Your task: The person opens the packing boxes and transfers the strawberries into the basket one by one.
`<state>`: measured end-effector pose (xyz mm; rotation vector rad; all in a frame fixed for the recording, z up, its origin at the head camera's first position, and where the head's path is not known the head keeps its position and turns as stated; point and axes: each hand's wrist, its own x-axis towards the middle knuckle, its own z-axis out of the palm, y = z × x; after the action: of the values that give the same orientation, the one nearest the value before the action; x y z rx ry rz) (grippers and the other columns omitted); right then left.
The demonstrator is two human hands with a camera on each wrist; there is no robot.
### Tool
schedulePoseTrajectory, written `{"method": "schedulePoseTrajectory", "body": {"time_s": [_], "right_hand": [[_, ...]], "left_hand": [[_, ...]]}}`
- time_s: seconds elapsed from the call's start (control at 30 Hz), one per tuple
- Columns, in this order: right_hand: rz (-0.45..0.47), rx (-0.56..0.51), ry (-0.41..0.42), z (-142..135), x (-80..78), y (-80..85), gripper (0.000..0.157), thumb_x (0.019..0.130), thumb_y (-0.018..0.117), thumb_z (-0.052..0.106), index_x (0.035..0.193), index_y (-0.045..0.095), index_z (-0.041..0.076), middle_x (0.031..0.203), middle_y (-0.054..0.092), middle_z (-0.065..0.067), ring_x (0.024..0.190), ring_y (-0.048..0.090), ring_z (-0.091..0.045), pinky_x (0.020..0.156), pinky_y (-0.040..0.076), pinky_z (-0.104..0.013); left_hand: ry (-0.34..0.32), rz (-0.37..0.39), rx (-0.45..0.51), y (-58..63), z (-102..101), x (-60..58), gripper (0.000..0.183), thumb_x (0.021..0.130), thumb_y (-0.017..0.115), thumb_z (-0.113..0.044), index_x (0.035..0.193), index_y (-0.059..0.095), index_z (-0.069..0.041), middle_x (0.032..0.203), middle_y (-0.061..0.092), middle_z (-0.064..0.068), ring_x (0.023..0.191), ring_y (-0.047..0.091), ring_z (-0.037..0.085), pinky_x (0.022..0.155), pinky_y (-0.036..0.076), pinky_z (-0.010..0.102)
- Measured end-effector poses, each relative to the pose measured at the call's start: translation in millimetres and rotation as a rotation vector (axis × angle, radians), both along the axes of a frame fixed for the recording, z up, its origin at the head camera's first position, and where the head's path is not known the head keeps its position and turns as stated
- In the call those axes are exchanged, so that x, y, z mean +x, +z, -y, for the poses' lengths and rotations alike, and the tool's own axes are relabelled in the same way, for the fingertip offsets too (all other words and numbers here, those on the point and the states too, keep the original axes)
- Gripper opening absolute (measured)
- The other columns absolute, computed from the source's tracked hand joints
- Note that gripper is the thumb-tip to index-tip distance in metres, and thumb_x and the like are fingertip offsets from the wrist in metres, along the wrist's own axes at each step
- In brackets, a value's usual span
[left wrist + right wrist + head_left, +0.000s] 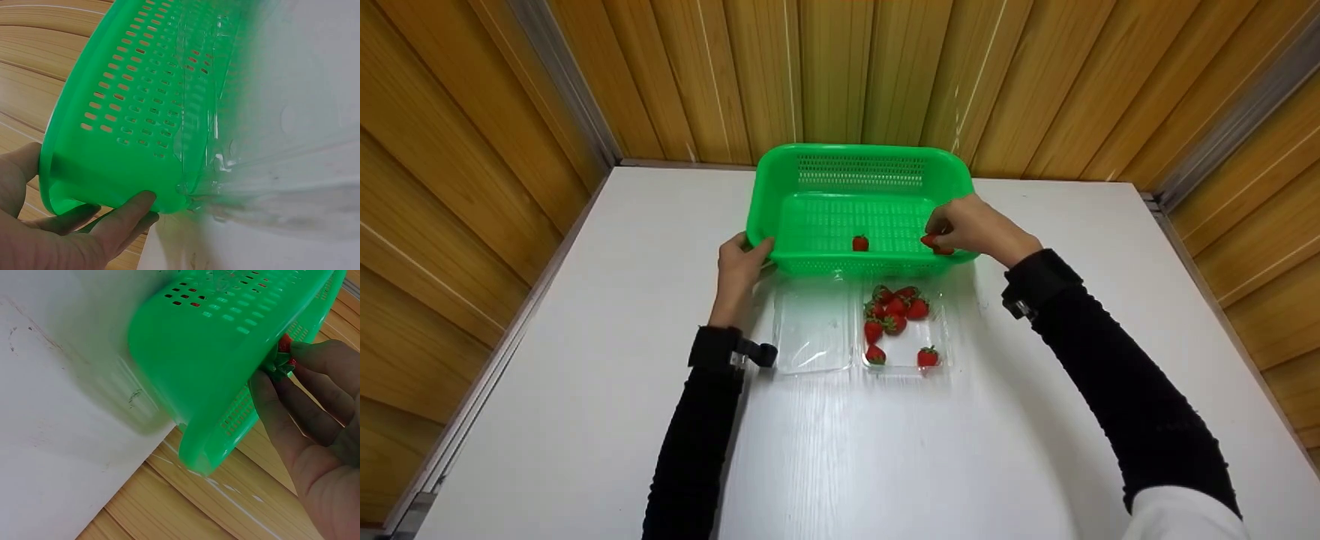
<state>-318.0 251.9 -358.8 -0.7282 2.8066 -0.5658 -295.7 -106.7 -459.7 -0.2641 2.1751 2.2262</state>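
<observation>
A green plastic basket (pixel 864 150) stands at the back of the white table, its near side hiding part of its floor. My left hand (pixel 740 268) grips the front left corner, thumb over the rim, fingers against the outer wall (pixel 112 180). Inside the front right corner, my right hand (pixel 986 229) pinches a strawberry (pixel 285 345) by thumb and fingertips, green leaves showing in the right wrist view. Another red strawberry (pixel 943 250) shows just below those fingers. One more strawberry (pixel 860 243) lies near the basket's front wall.
In front of the basket lies an opened clear plastic clamshell box. Its flat left half (pixel 814 334) holds nothing visible; several strawberries (pixel 895 323) sit in the right half, one apart at its near right corner. Wood-patterned panels (pixel 832 75) enclose the table's back and sides.
</observation>
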Motion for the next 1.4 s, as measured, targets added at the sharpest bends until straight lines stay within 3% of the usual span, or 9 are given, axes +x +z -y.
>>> {"method": "schedulePoseTrajectory", "body": {"time_s": [0.27,0.73,0.9,1.07,1.23,1.4], "right_hand": [[-0.025,0.027,-0.014,-4.2,0.1,1.7,0.021,0.089,0.069,-0.002,0.108,0.076,-0.002,0.106,0.075,-0.018,0.094,0.071,-0.029,0.084,0.060,-0.045],[-0.026,0.018,0.012,-6.3,9.3,7.4,0.019,0.091,0.076,0.006,0.107,0.076,-0.003,0.105,0.075,-0.020,0.093,0.071,-0.029,0.084,0.061,-0.046],[-0.124,0.048,0.127,3.9,26.1,10.7,0.018,0.090,0.066,-0.007,0.104,0.076,-0.003,0.099,0.075,-0.017,0.084,0.066,-0.025,0.076,0.060,-0.042],[-0.149,0.072,0.253,22.3,55.6,8.2,0.022,0.088,0.064,-0.011,0.103,0.077,-0.002,0.100,0.076,-0.014,0.090,0.071,-0.025,0.080,0.062,-0.041],[-0.074,0.110,0.371,36.8,85.4,-0.8,0.017,0.087,0.072,-0.008,0.100,0.077,0.002,0.093,0.076,-0.008,0.085,0.069,-0.020,0.074,0.061,-0.034],[0.093,0.224,0.489,42.4,101.4,-18.1,0.023,0.087,0.075,-0.005,0.109,0.076,0.002,0.102,0.076,-0.010,0.095,0.071,-0.024,0.082,0.061,-0.036]], "left_hand": [[0.018,0.012,0.032,-0.2,-0.5,0.9,0.045,0.102,0.061,-0.016,0.138,0.052,0.009,0.129,0.059,0.026,0.117,0.063,0.036,0.098,0.057,0.041],[0.011,0.004,0.047,2.1,-2.1,0.2,0.044,0.102,0.061,-0.016,0.137,0.053,0.009,0.133,0.057,0.030,0.117,0.062,0.037,0.100,0.055,0.044],[0.001,-0.008,0.062,2.3,-2.7,0.3,0.045,0.102,0.061,-0.015,0.138,0.051,0.010,0.134,0.054,0.032,0.118,0.061,0.039,0.101,0.055,0.045],[-0.004,-0.015,0.049,2.1,-2.9,-0.5,0.047,0.102,0.061,-0.016,0.140,0.050,0.010,0.133,0.055,0.031,0.119,0.061,0.040,0.100,0.056,0.044],[0.004,-0.007,0.034,2.9,-2.2,-0.9,0.044,0.102,0.061,-0.016,0.138,0.053,0.009,0.130,0.058,0.029,0.118,0.062,0.039,0.099,0.056,0.043],[0.014,0.014,0.031,2.0,-0.9,-0.3,0.044,0.102,0.062,-0.016,0.138,0.053,0.008,0.127,0.059,0.025,0.118,0.062,0.037,0.098,0.057,0.041]]}}
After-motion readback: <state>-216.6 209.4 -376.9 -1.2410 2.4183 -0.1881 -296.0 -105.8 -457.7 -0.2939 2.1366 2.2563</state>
